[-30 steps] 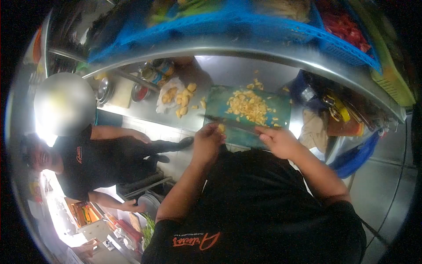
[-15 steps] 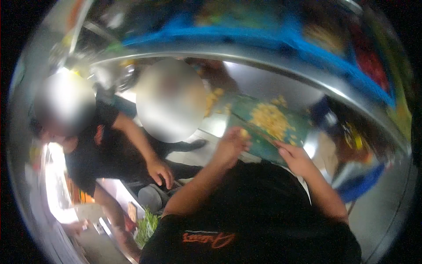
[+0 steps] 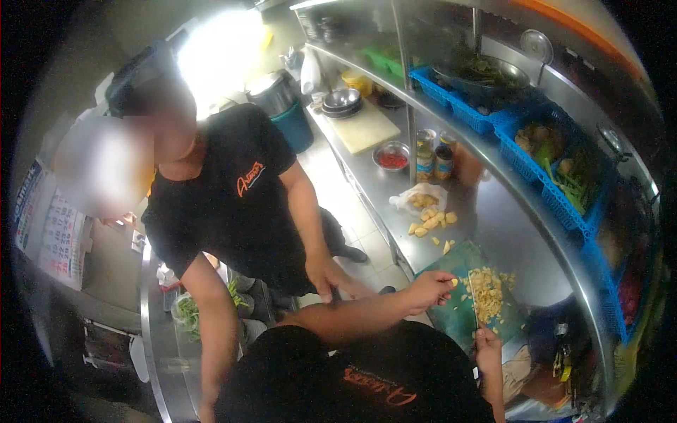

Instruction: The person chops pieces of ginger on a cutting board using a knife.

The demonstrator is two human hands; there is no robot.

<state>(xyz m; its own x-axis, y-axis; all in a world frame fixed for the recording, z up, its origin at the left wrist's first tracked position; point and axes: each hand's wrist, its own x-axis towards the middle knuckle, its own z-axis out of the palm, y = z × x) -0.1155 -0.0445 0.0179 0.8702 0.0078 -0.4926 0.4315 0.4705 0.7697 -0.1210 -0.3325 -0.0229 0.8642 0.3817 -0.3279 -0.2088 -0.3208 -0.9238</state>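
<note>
My left hand [image 3: 430, 292] is closed in a pinch on a small pale yellow piece [image 3: 453, 281] beside the pile. My right hand [image 3: 488, 344] grips the handle of a knife, and its thin blade [image 3: 473, 299] points away from me along the left side of the pile. The chopped pale yellow pieces [image 3: 489, 295] lie on a green cutting board [image 3: 451, 321]. Just beyond the board are larger peeled yellow chunks [image 3: 431, 224], close to a white plastic bag [image 3: 417, 200] with more inside.
A co-worker [image 3: 233, 190] stands at my left, one hand [image 3: 331, 276] near my left forearm. Blue baskets [image 3: 525, 158] of vegetables line the shelf above the steel counter [image 3: 493, 218]. Further along are a bowl of red pieces [image 3: 391, 156], jars [image 3: 443, 162] and a white board [image 3: 363, 127].
My view has swung left and up, so the co-worker and the far counter show more. My left hand still pinches a yellow piece, and my right hand still holds the knife.
</note>
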